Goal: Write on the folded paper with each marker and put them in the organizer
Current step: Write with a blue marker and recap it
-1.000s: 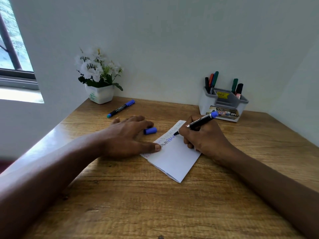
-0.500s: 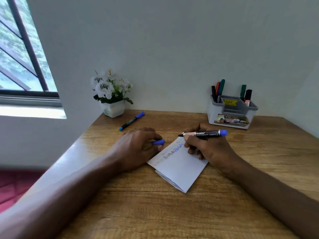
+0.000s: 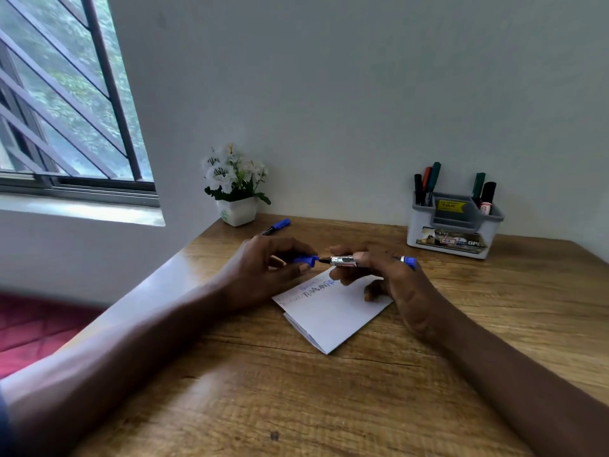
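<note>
Both hands (image 3: pixel 263 272) now off paper (image 3: pixel 336 311)

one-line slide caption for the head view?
Left hand brings blue cap to the marker held in right hand above folded paper.

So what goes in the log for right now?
step: capping | left hand: holds blue cap | right hand: holds marker | tip: nearly in cap | folded paper: scribbled

Soft daylight from window (image 3: pixel 66 103) at left; pale glare on table (image 3: pixel 329 390) left edge; wide-angle bending at edges; slight blur.
</note>
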`<state>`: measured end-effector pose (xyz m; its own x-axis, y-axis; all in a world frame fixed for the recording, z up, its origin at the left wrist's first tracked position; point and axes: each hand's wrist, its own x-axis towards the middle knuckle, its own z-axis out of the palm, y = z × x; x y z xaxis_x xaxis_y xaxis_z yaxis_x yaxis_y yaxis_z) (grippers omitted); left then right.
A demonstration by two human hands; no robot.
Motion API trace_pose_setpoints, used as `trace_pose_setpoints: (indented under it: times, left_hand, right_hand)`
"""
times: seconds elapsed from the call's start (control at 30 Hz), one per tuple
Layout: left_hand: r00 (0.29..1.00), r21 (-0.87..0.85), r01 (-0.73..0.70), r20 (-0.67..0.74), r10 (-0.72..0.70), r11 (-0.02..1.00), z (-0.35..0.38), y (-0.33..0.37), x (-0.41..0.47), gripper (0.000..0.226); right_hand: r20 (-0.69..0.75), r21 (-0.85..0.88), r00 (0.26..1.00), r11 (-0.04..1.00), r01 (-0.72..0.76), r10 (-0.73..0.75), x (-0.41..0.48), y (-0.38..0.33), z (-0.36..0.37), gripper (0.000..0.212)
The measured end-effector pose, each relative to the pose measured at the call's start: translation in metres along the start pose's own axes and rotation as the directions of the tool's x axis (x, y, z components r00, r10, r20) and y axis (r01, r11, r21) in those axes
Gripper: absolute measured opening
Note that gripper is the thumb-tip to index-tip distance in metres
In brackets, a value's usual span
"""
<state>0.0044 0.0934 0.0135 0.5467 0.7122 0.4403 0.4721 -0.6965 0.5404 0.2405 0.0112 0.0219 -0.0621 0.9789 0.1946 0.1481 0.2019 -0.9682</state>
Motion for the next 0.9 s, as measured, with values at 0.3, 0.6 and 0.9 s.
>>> trace_pose_setpoints:
  times: [0.3, 0.6, 0.9]
  left_hand:
    - [0.999, -0.043, -0.023, 0.043, 0.025, 0.999, 0.0, 0.0, 0.0, 0.024]
    - [0.995, -0.482, -0.039, 0.063, 0.08, 0.875, -0.002, 0.015, -0.003, 0.016]
    - [0.99, -0.719, 0.053, 0.131, 0.061, 0.693, -0.007, 0.017, -0.007, 0.011]
  right_hand:
    - [0.024, -0.087, 0.998, 0.995, 0.053, -0.051, 0.002, 0.004, 0.0, 0.01]
    - [-0.012, 0.097, 0.995, 0.99, 0.103, -0.102, -0.008, -0.009, -0.006, 0.031]
    - [0.011, 0.164, 0.99, 0.977, 0.133, -0.137, -0.013, -0.009, 0.007, 0.022]
